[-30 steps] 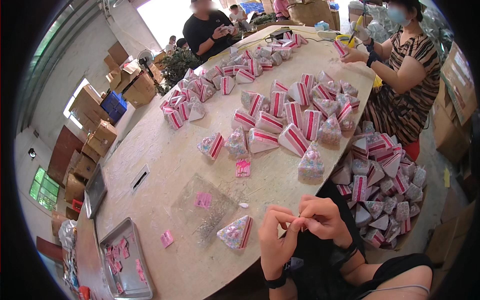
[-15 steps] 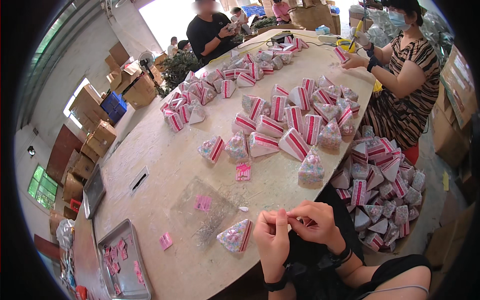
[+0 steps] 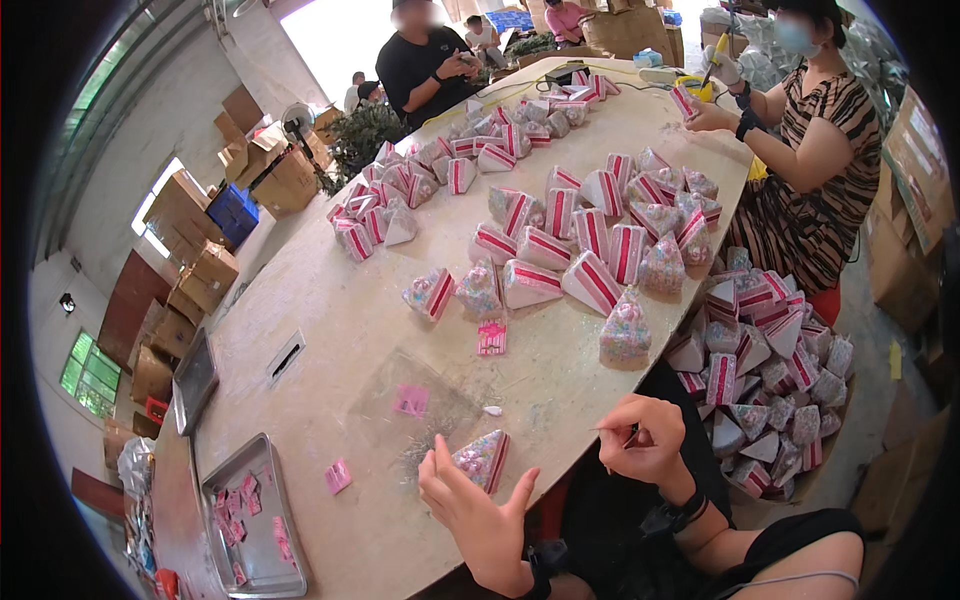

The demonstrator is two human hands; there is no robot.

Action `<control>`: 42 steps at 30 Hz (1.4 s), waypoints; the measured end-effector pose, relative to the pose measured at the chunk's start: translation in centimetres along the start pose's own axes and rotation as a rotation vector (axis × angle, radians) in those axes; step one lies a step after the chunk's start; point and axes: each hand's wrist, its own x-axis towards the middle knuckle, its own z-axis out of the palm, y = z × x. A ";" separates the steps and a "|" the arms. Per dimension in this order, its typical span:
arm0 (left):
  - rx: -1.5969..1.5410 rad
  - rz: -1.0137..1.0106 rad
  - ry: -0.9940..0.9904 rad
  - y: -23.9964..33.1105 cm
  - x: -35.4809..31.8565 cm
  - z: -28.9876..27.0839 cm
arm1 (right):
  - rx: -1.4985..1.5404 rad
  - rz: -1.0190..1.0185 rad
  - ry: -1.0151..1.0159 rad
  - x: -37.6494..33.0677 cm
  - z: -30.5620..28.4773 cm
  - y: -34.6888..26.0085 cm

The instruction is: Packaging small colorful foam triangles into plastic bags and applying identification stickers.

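Observation:
My left hand [image 3: 478, 513] reaches over the near table edge with fingers and thumb spread, holding nothing. Just beyond it sits a fake cake slice [image 3: 483, 458] with sprinkle-coated white sides and a pink stripe, partly hidden by the fingers. My right hand [image 3: 643, 440] hovers over my lap, thumb and fingers pinched together. Something thin shows at its fingertips, too small to name. A clear plastic sheet [image 3: 380, 375] lies left of the slice, bearing a pink tag [image 3: 411, 400] and a scatter of thin, pin-like pieces [image 3: 440, 425]. A small white piece [image 3: 492, 411] rests nearby.
Many cake slices [image 3: 545, 250] cover the table's right and far side; more fill a box [image 3: 765, 497] at the right. A metal tray [image 3: 296, 563] at left holds pink tags. One co-worker [image 3: 815, 150] sits right with a yellow tool; another person [image 3: 425, 60] stands beyond the table.
My hands, together half a second ago, are now apart. The left has opened and moved left to the near cake slice; the right stays pinched, slightly further right.

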 end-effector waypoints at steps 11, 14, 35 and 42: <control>-0.065 0.047 -0.124 -1.0 0.7 1.3 | 0.026 0.045 -0.064 -0.8 -1.1 -0.1; -0.218 -0.005 -0.067 -1.3 0.7 1.0 | 0.183 0.117 -0.187 -1.1 1.2 0.5; -0.434 0.396 0.106 1.7 2.7 5.8 | 0.051 0.146 -0.097 -0.1 0.0 -0.8; -0.458 0.409 0.097 2.4 2.9 6.0 | 0.003 0.145 -0.056 0.3 -0.3 -1.1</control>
